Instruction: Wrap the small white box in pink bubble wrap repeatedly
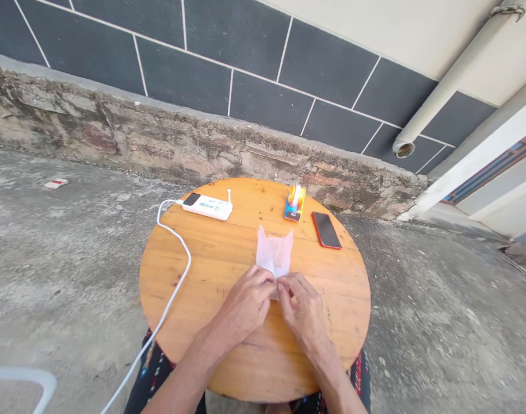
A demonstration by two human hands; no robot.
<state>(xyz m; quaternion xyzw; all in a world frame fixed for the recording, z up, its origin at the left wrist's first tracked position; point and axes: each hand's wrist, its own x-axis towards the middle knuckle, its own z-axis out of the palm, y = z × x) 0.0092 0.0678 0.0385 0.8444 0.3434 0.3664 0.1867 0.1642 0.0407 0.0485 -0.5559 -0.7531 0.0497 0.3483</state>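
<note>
In the head view, both forearms reach in over the near edge of a round wooden table [246, 374] and slope forward so that the hands meet a little nearer than the middle of the surface. The left hand [248, 296] lies palm down, knuckles arched and fingers curled inward, its fingertips pinching the near part of a pink plastic piece [275, 250]. The right hand [304, 305] mirrors it, wrist bent toward the left edge, thumb and forefinger drawn together on the same plastic. The fingertips of the two hands almost touch.

The plastic is thin, translucent and crinkled, with a fine bumpy texture; its two far corners stick up in points toward the far edge, and its near end is partly covered by the fingers.

The tabletop is varnished orange-brown wood with visible grain, dark knots and small scuffs. Close to the far left edge lies a white oblong power strip [206, 206] with a dark panel and printed lettering, a smooth white cable [176, 287] curving from it along the left edge and down past the near left. By the far edge stands a glossy yellow and blue tape dispenser [294, 203]; near the right edge, a flat phone [326, 230] with a dark screen and red rim lies slanted.
</note>
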